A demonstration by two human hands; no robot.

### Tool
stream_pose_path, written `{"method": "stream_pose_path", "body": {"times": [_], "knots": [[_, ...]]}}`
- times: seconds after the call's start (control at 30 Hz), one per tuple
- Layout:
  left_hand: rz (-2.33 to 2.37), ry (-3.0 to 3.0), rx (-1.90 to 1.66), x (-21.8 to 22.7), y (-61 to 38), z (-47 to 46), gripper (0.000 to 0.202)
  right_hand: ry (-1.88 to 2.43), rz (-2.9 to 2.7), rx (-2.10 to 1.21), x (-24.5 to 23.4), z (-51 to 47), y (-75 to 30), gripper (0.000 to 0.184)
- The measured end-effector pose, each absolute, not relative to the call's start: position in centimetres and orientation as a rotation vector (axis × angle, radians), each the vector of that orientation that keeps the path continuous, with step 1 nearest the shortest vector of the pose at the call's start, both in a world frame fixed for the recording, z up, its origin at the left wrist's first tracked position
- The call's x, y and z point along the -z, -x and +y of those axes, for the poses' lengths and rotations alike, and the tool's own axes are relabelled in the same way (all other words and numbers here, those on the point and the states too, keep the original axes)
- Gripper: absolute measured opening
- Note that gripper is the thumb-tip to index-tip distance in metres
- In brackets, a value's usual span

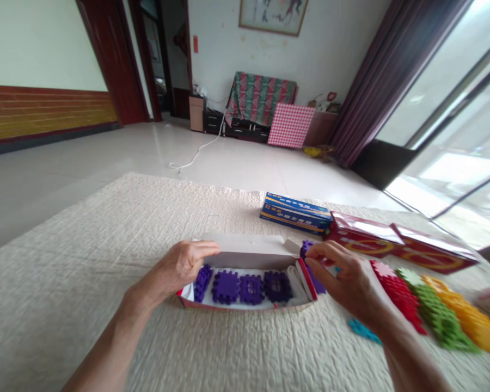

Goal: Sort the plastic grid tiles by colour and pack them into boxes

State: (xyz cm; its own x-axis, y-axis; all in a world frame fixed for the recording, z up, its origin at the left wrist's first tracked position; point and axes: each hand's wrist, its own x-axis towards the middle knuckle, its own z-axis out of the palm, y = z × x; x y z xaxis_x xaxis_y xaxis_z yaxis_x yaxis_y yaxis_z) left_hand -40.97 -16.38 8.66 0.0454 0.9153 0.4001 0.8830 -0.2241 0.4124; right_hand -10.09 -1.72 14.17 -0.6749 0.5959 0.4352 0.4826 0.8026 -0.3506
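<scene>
A long open cardboard box [245,251] lies on the cream quilted cover, with several purple interlocking blocks [249,287] in a row inside. My left hand [183,265] curls over the box's left end, fingers bent on its back wall beside the leftmost purple block. My right hand [345,280] is at the box's right end, fingers pinched on a purple block [308,249] just above the end flap.
Rows of red [398,294], green [436,313] and yellow blocks [469,318] lie right of my right hand. A teal piece [361,329] lies near my wrist. A blue box [296,212] and a red box [396,242] lie behind. Tiled floor beyond the cover.
</scene>
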Motion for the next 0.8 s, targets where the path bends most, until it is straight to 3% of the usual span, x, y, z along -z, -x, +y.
{"method": "stream_pose_path", "body": {"times": [0.33,0.53,0.8], "knots": [[1.940,-2.303,-0.915,-6.8,42.3,-15.8,0.044,1.219,-2.531,-0.086,-7.3,0.9,4.0,0.025],[1.908,-2.317,-0.933,-6.8,42.5,-15.6,0.041,1.184,-2.600,-0.011,-6.7,0.2,5.6,0.041],[1.899,-2.308,-0.976,-7.0,42.3,-15.7,0.039,1.197,-2.606,0.046,-6.3,-0.3,5.4,0.044]]}}
